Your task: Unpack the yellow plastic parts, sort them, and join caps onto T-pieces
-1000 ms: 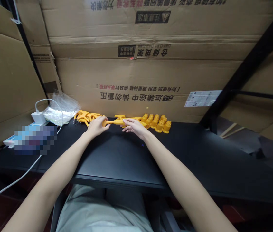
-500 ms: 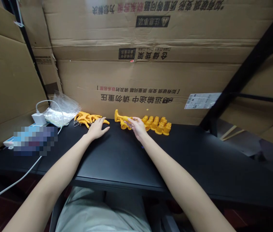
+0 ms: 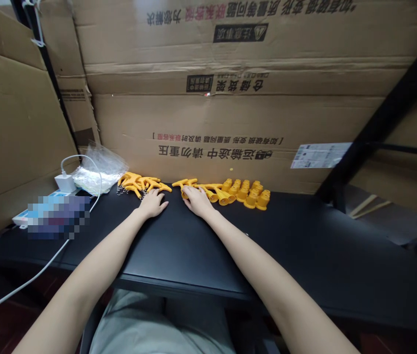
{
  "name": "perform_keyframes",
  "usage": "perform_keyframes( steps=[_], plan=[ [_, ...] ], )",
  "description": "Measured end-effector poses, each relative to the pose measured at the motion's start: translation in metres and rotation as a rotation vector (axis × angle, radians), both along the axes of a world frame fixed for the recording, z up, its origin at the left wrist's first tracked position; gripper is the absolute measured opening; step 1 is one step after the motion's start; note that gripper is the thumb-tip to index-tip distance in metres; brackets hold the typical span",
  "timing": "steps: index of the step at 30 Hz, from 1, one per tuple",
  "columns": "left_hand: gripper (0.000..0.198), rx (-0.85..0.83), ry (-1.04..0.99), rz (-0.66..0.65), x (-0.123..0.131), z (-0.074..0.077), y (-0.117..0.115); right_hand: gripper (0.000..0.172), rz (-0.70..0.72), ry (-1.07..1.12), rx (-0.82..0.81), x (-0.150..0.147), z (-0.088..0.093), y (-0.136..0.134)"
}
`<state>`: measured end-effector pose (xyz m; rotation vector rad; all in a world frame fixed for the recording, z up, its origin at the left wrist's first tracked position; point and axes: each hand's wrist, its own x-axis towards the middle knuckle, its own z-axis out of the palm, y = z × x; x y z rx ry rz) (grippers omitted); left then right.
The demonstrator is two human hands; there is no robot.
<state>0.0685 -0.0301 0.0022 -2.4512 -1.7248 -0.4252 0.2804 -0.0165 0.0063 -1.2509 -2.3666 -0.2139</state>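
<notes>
My left hand [image 3: 152, 203] lies palm down with thumb apart, at the near edge of a pile of yellow Y-shaped plastic pieces [image 3: 134, 179] that have small metal bits on them. It is open, its fingertips close to the pile. My right hand [image 3: 198, 201] reaches over a row of yellow T-handled plastic pieces with flared, funnel-like ends [image 3: 224, 197]. Its fingers are stretched over the left end of this row and touch it, partly hiding the pieces beneath. To the right, several yellow flanged cup-shaped pieces [image 3: 251, 197] stand in rows.
A black table [image 3: 186, 246] runs up to a cardboard wall [image 3: 230, 113] at the back. On the left are a clear plastic bag [image 3: 98, 172], a white charger plug [image 3: 65, 182], a power strip [image 3: 20, 218] and a white cable [image 3: 51, 252]. A black metal post [image 3: 371, 120] slants at the right.
My right hand has lowered and moved left; the T-handled piece it held up now lies down among the row. My left hand stays by the pile. The view has shifted slightly.
</notes>
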Motion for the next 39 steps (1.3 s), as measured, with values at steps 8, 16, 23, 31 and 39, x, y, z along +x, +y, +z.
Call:
perform_keyframes(
  steps=[8,16,23,31,39],
  plan=[
    [0.044,-0.048,0.014,0.116,0.000,0.004,0.001,0.039,-0.139,-0.002,-0.129,-0.016,-0.006,0.005],
    [0.030,0.008,-0.048,0.160,-0.003,0.010,0.001,0.043,-0.293,0.063,-0.195,-0.038,-0.008,0.005],
    [0.034,0.085,-0.314,0.115,-0.010,0.017,0.004,0.053,-0.313,0.097,-0.035,-0.025,0.000,0.000],
    [0.019,0.081,-0.396,0.107,-0.008,0.021,0.001,0.061,-0.379,0.033,-0.154,0.017,0.002,0.001],
    [0.012,0.229,-0.558,0.004,-0.001,0.028,-0.005,0.063,-0.469,0.011,-0.202,-0.001,0.002,0.001]
  ],
)
